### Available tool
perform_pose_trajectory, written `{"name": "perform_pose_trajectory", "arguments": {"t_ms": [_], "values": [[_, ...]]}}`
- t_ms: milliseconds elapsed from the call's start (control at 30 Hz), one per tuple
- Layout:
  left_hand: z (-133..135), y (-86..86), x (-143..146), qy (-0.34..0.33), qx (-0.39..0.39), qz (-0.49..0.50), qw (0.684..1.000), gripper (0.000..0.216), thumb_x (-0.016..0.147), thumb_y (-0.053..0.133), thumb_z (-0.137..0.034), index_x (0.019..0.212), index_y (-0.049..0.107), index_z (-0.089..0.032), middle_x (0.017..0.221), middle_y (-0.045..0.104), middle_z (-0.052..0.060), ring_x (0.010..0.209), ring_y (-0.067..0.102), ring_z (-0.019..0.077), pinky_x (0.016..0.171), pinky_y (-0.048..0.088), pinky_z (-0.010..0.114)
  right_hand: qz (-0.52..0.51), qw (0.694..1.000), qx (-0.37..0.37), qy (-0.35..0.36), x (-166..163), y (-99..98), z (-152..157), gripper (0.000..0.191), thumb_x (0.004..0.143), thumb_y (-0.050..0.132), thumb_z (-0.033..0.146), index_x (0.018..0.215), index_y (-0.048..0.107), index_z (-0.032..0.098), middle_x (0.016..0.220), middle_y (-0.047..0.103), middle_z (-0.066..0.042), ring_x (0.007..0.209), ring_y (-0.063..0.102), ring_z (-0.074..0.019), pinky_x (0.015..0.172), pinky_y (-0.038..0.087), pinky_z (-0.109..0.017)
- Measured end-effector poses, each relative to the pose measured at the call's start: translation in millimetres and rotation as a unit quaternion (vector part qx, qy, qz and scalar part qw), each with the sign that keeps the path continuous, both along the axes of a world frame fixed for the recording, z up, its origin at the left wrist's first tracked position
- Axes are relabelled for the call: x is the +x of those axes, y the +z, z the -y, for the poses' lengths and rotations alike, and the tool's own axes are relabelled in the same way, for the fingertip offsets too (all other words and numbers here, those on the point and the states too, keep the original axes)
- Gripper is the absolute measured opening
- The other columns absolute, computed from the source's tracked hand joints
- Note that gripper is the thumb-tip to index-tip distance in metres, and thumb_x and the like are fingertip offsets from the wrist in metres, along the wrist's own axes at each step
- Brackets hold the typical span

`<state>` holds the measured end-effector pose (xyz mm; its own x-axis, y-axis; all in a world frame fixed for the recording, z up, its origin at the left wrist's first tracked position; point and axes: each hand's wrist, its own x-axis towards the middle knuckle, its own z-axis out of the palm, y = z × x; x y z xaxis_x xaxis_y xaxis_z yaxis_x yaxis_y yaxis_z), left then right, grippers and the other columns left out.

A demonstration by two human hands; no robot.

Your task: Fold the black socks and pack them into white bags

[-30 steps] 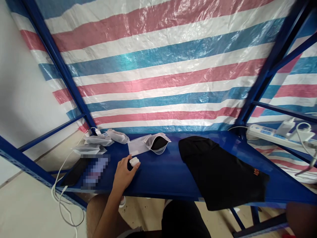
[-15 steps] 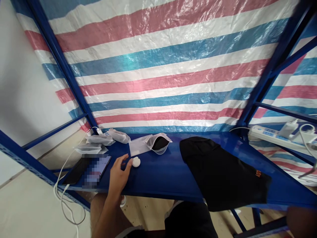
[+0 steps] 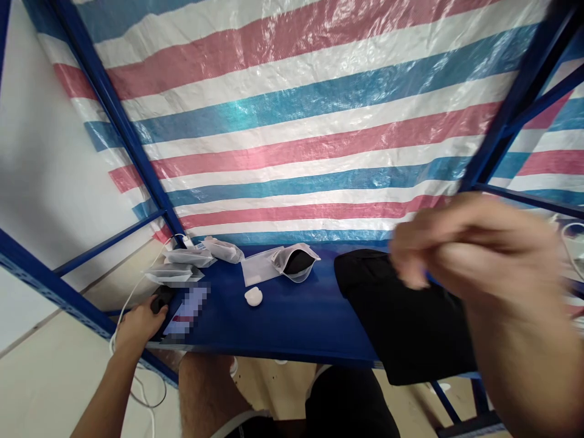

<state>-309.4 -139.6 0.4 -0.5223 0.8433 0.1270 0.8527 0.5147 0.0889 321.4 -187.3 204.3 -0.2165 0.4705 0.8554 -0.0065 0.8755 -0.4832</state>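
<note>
At the left end of the blue shelf my left hand (image 3: 140, 323) closes round a flat black device (image 3: 160, 300), which has a white cable by it. Right beside it lies a phone (image 3: 186, 310) with a lit, blurred-out screen. My right hand (image 3: 469, 249) is raised close to the camera on the right, its curled fingers smeared by motion; whether it holds anything is unclear. Behind and below it spreads a black cloth garment (image 3: 410, 328), partly covered by the hand. A small round white case (image 3: 253, 296) rests on the shelf, touched by neither hand.
An open frosted pouch (image 3: 298, 275) with something black inside stands by a flat translucent bag (image 3: 259, 267). Several filled translucent bags (image 3: 189, 257) lie at the back left. Blue posts (image 3: 123, 134) frame the shelf (image 3: 292, 328); striped sheeting (image 3: 296, 146) hangs behind.
My left hand has moved left from beside the white case to the black device. My right hand has risen into view on the right, over the garment.
</note>
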Motion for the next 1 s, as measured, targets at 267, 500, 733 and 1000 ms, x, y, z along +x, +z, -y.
{"name": "perform_pose_trajectory", "arguments": {"t_ms": [267,500,733,1000], "values": [[4.9,-11.9,4.1,0.035,0.085,0.002,0.996,0.087,0.091,0.052,-0.07,0.159,0.049,-0.016,0.136,0.067,0.025,0.12,0.068,0.0485,0.103,0.053,0.059,0.167,0.953,-0.212,0.14,-88.6,-93.4,-112.8,0.035,0.102,0.068,0.055,0.097,0.07,0.02,0.082,0.076,-0.003,0.065,0.069,-0.0145,0.058,0.058,-0.028],[11.3,-16.2,0.0,0.005,0.089,0.012,0.996,0.086,0.093,0.049,-0.064,0.16,0.043,-0.01,0.143,0.064,0.026,0.13,0.064,0.0453,0.111,0.05,0.055,0.241,0.945,-0.203,0.089,-111.4,-176.7,-139.3,0.034,0.104,0.063,0.054,0.096,0.071,0.022,0.079,0.077,-0.003,0.066,0.07,-0.0174,0.061,0.054,-0.029],[16.6,-19.6,-7.8,-0.037,0.095,0.003,0.995,0.077,0.097,0.048,-0.06,0.159,0.048,-0.015,0.147,0.065,0.02,0.132,0.064,0.0414,0.116,0.048,0.051,0.258,0.931,-0.246,0.077,-105.4,-211.0,-150.2,0.033,0.102,0.064,0.054,0.097,0.072,0.022,0.08,0.079,-0.004,0.065,0.071,-0.0193,0.061,0.055,-0.031],[14.9,-34.9,-26.2,-0.08,0.118,-0.021,0.99,0.073,0.096,0.044,-0.061,0.151,0.059,-0.015,0.142,0.069,0.017,0.131,0.065,0.0374,0.12,0.046,0.047,0.234,0.926,-0.285,0.081,-105.7,-216.1,-152.0,0.037,0.1,0.066,0.057,0.094,0.07,0.022,0.077,0.076,-0.003,0.064,0.07,-0.0178,0.062,0.054,-0.029]]}}
